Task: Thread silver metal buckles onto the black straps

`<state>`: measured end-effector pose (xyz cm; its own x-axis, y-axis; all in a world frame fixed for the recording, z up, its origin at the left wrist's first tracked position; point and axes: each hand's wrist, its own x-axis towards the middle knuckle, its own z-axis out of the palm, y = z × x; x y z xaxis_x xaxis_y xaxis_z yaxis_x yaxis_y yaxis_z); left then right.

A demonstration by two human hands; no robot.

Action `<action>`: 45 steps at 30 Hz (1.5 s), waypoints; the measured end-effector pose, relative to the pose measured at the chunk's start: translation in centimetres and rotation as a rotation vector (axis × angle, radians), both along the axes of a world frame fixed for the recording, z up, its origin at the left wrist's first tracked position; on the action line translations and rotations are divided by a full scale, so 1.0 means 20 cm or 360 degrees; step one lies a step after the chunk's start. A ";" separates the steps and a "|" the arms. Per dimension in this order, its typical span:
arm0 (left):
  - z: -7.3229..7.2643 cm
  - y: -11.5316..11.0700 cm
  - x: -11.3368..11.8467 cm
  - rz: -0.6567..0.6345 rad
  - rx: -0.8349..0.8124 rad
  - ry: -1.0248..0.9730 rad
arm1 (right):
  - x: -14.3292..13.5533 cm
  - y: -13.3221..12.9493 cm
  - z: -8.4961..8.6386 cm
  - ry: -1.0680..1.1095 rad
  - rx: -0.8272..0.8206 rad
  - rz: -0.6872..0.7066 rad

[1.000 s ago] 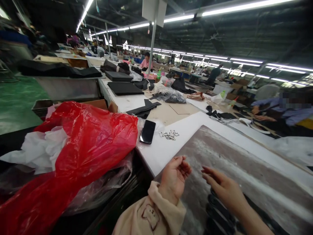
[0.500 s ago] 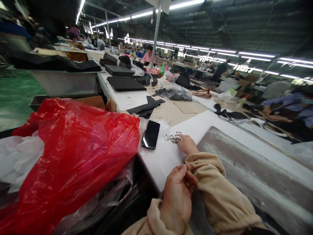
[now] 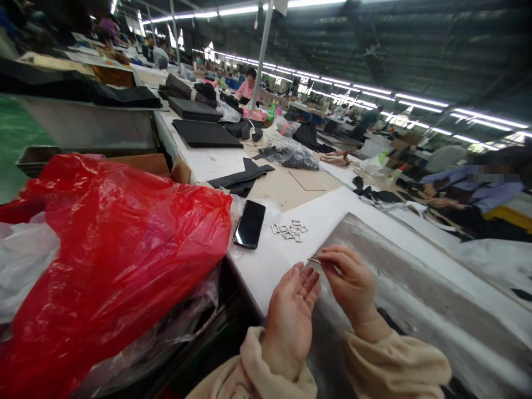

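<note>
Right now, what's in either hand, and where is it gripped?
The right hand pinches a small metal buckle by one end, between thumb and fingers. The left hand lies open, palm up.

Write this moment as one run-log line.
right hand: pinching thin silver metal piece | left hand: open, palm up | white tabletop: silver rectangular metal frames, black phone

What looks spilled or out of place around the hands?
Nothing plainly spilled. Oddest is the crumpled red plastic bag, bulging against the white tabletop's near edge. The small silver metal rings lie loosely jumbled beside the black phone.
</note>
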<state>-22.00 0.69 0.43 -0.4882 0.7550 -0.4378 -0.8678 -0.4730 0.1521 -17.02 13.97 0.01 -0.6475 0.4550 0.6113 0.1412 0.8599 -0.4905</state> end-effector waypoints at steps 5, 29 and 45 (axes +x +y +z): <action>0.04 -0.02 0.07 -0.0336 0.0097 0.0367 | 0.31 -0.17 0.11 0.0096 0.0079 -0.0065; 0.07 0.04 0.22 -0.0377 0.0045 0.0336 | 1.03 0.37 -0.16 -0.1137 -0.0550 -0.0971; 0.03 0.06 0.27 -0.0353 -0.0010 0.0276 | 0.97 0.25 -0.08 -0.0950 0.0163 -0.0790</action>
